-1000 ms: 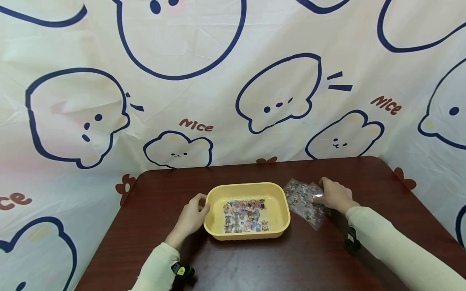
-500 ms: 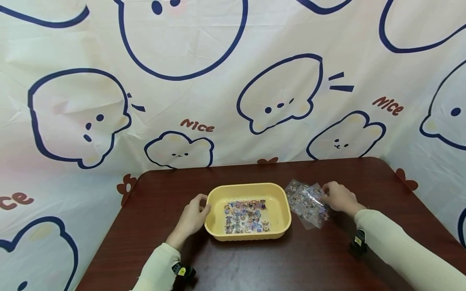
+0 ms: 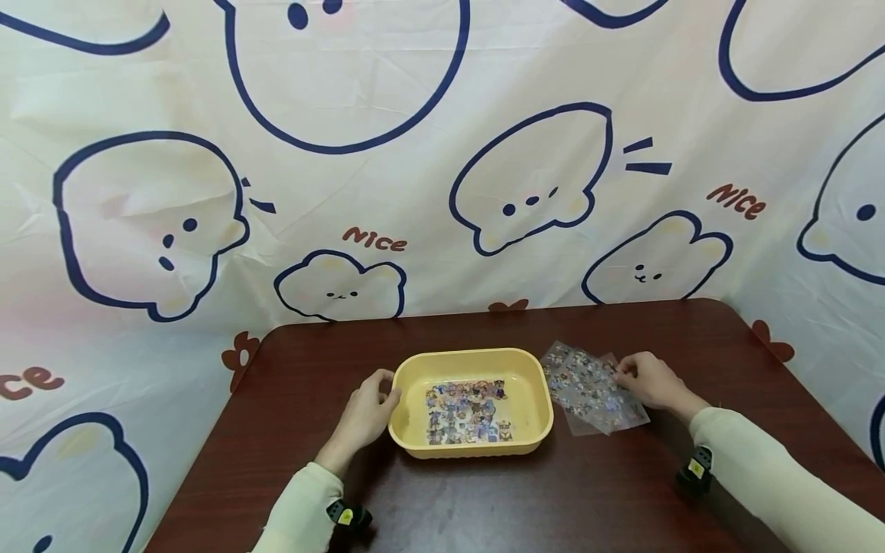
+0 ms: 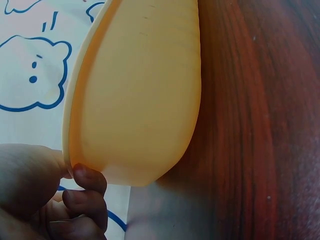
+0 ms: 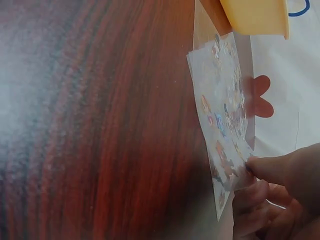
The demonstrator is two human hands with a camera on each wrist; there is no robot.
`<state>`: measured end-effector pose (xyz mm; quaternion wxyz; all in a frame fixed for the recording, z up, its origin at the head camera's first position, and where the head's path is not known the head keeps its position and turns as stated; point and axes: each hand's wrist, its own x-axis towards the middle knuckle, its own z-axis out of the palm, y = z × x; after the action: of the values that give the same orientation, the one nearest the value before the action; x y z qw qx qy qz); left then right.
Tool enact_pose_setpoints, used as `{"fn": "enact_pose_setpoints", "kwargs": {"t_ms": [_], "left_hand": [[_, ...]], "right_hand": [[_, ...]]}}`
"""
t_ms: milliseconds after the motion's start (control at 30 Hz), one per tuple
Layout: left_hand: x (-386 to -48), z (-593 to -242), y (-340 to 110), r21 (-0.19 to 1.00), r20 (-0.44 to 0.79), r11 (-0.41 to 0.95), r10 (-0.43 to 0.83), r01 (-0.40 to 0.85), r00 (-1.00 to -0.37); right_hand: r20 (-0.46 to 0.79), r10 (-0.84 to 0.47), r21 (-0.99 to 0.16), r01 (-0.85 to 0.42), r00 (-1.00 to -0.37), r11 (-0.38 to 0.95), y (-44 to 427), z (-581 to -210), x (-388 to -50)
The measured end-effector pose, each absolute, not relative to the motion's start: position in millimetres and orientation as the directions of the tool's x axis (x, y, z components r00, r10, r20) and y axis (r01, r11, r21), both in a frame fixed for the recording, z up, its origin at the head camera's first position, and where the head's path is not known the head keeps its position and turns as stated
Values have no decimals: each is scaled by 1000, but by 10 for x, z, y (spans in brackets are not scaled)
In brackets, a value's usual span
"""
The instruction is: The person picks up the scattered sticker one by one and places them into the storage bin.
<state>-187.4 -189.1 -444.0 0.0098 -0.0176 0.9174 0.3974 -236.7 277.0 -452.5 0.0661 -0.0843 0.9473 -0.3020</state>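
My left hand (image 3: 366, 411) pinches the left rim of a shallow yellow plastic basin (image 3: 539, 415), with thumb and finger on the rim in the left wrist view. Inside the basin lies a patch of small colourful cartoon stickers (image 3: 459, 415). To its right, several clear sticker sheets (image 3: 588, 388) overlap on the table. Between thumb and fingers, my right hand (image 3: 653, 380) holds the right edge of the top sheet. That sheet (image 5: 217, 120) is slightly bent and lifted at the pinched edge in the right wrist view, with others beneath it.
Everything stands on a dark reddish-brown wooden table (image 3: 477, 507). A white cloth (image 3: 429, 184) printed with blue cartoon outlines hangs behind and at the sides. Each wrist wears a small black camera (image 3: 694, 468).
My right hand has drawn back to the right and slightly nearer, and the top sticker sheet has shifted and turned with it. The left hand and basin stay in place.
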Motion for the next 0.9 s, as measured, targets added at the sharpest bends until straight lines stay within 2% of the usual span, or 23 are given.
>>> {"fn": "enact_pose_setpoints", "kwargs": {"t_ms": [900], "left_hand": [[-1861, -4431, -1882, 726, -29, 687, -32, -43, -999]], "right_hand": [[-8, -166, -680, -116, -986, 724, 2878, -4479, -2253]]}}
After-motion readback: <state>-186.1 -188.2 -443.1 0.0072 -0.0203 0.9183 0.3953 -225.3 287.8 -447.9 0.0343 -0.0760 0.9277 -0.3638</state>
